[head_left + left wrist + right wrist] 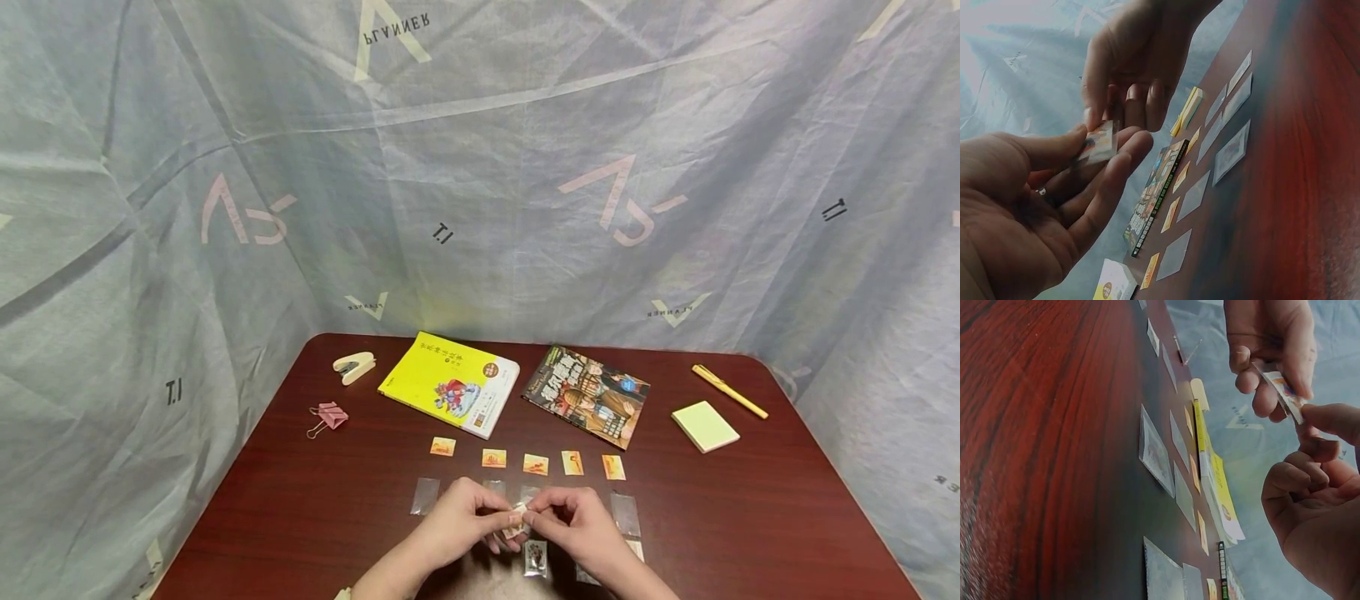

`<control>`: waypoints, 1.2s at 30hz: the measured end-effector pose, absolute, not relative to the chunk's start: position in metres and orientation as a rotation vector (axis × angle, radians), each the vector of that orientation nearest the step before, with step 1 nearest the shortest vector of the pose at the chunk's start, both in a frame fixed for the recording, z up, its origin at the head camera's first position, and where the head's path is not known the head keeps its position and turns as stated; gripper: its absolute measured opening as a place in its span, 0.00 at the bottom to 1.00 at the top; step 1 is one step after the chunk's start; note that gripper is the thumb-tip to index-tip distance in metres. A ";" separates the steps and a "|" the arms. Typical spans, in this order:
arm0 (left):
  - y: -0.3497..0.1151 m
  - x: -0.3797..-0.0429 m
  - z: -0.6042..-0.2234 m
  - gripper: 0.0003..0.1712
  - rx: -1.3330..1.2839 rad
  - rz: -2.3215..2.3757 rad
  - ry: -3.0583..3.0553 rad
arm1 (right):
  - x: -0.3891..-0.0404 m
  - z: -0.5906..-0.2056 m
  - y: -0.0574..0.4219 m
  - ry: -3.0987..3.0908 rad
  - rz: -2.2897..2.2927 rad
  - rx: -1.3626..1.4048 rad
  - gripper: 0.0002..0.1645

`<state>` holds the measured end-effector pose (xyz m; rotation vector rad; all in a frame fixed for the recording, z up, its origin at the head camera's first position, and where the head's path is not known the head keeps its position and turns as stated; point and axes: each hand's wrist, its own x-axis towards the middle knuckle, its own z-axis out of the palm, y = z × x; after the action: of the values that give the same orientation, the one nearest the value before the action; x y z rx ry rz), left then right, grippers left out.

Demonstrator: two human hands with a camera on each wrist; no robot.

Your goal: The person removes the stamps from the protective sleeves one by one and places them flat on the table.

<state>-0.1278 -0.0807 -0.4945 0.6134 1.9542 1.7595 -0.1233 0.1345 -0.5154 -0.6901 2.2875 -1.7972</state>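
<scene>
Both hands meet over the near part of the table. My left hand (465, 518) pinches a small stamp-like picture card (1100, 142) in a clear sleeve between thumb and fingers. At the opposite edge of that card, my right hand (581, 525) pinches with thumb and index finger, its other fingers curled in the right wrist view. Beneath the hands lies another sleeved card (536, 558) with a dark picture. Clear little sleeves, one on the left (425, 497) and one on the right (626, 514), lie flat among others partly hidden by the hands.
Several orange-and-white picture cards (494, 458) form a row beyond the sleeves. Behind them lie a yellow book (442, 379) and a dark comic-covered book (581, 396). A stapler (354, 367) and pink binder clip (330, 417) are left; sticky notes (705, 426) and a yellow pen (729, 390) right.
</scene>
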 end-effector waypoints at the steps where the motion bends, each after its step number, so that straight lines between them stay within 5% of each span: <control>1: -0.081 -0.127 -0.494 0.11 0.623 1.744 1.959 | -0.123 -0.516 0.134 2.290 -1.795 -0.673 0.03; 19: -0.094 -0.119 -0.498 0.03 0.593 1.651 2.088 | -0.130 -0.507 0.147 2.115 -1.990 -0.366 0.12; 28: -0.100 -0.111 -0.496 0.09 0.260 1.666 2.184 | -0.135 -0.510 0.139 2.168 -1.833 -0.269 0.15; 36: -0.099 -0.100 -0.502 0.14 0.210 1.142 2.624 | -0.139 -0.515 0.119 2.273 -1.635 -0.234 0.16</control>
<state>-0.0999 -0.0994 -0.5024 0.2096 2.6244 1.1421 -0.1387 0.1192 -0.5150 -0.2342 2.2733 -1.6354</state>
